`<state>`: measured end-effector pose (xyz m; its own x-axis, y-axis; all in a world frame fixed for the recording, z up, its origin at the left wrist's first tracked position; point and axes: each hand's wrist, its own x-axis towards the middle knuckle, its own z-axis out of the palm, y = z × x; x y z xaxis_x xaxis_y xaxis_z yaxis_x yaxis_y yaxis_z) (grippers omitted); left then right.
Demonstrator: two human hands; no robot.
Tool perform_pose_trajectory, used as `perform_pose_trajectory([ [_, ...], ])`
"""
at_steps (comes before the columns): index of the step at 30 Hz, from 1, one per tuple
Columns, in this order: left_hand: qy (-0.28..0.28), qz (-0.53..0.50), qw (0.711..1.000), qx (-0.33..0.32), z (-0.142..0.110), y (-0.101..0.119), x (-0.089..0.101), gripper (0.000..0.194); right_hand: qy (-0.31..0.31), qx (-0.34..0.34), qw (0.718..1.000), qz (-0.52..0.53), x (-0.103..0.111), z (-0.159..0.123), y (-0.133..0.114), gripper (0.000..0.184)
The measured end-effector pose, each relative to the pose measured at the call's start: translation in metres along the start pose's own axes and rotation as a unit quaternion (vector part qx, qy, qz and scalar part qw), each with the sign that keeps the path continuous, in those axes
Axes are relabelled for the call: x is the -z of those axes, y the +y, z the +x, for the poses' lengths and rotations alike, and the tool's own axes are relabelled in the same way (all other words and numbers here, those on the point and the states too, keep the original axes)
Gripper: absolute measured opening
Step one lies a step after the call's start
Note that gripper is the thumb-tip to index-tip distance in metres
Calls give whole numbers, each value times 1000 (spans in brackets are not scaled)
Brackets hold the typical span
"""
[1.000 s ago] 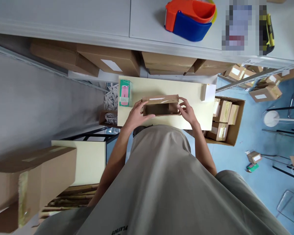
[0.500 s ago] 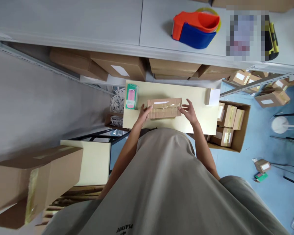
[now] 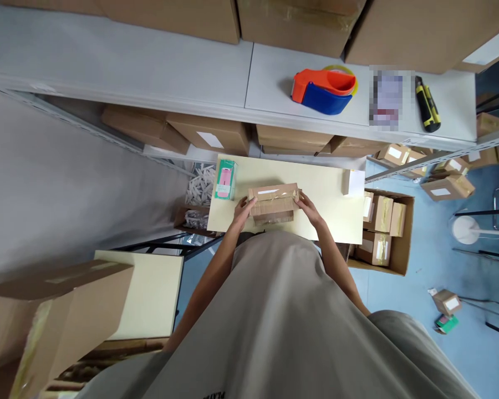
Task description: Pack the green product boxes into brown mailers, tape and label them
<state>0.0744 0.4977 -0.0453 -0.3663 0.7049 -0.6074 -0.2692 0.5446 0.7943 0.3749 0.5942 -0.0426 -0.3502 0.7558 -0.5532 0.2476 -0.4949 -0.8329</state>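
Between my two hands is a small brown cardboard box (image 3: 274, 203), with clear tape across it and a white strip along its far part. My left hand (image 3: 244, 210) grips the box's left end, thumb on top. At the right end, my right hand (image 3: 308, 207) is closed on the box with its thumb near the taped corner. A further brown cardboard face shows below the box's near edge. To the left on the cream table (image 3: 328, 213) stands a green box with a pink picture (image 3: 225, 180). A white box (image 3: 353, 182) stands at the table's right end.
Above the table, a grey shelf (image 3: 158, 69) bears an orange and blue tape dispenser (image 3: 325, 91) and a yellow-black utility knife (image 3: 427, 105). An open carton (image 3: 406, 235) of taped boxes stands at right. Large cartons (image 3: 87, 305) sit at lower left.
My right hand has closed onto the box's right end, its fingers no longer spread. The box tilts slightly more, showing cardboard below its near edge. The view has shifted, revealing more shelf.
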Motion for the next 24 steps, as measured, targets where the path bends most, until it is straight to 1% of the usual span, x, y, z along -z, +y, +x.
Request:
perform_pose_trajectory([
  [2,38,24,999,-22,5,1,-1,78,15,-1,999,-28,0,0,-3,102],
  [3,48,34,998,-33,7,1,-1,75,22,4,999,-35,0,0,-4,97],
  [5,58,56,996,-47,10,3,-1,70,16,21,999,-28,1,0,-7,85],
  [7,72,98,991,-63,10,7,2,68,2,25,999,-32,0,-1,-13,75],
  [8,84,131,985,-79,9,9,4,69,-3,19,999,-49,-1,-1,-18,72],
  [9,95,173,974,-112,9,12,6,73,3,6,997,-80,-1,-1,-23,70],
  [10,112,182,968,-134,8,17,8,79,20,-1,992,-123,0,-1,-31,70],
  [11,118,189,961,-163,8,23,9,85,39,9,987,-154,2,0,-41,72],
  [12,123,216,945,-213,8,32,8,88,62,41,979,-192,4,0,-55,73],
  [13,132,234,928,-258,9,44,4,89,89,95,963,-236,7,1,-71,74],
  [14,136,247,911,-301,9,59,-1,89,117,158,941,-276,11,1,-91,74],
  [16,136,257,877,-382,9,98,-20,85,177,286,876,-345,19,3,-141,71],
  [18,126,249,848,-451,5,144,-45,79,234,372,812,-383,26,8,-196,67],
  [19,119,243,835,-479,2,167,-59,78,258,399,784,-400,28,12,-223,66],
  [20,114,236,824,-503,-1,188,-73,77,274,415,761,-416,29,18,-248,63],
  [21,105,231,815,-522,-5,206,-86,77,277,420,746,-436,29,24,-270,61],
  [23,89,223,802,-547,-14,233,-108,76,272,389,736,-483,26,39,-302,62],
  [24,80,221,797,-556,-18,240,-117,75,267,365,733,-507,24,47,-312,63],
])
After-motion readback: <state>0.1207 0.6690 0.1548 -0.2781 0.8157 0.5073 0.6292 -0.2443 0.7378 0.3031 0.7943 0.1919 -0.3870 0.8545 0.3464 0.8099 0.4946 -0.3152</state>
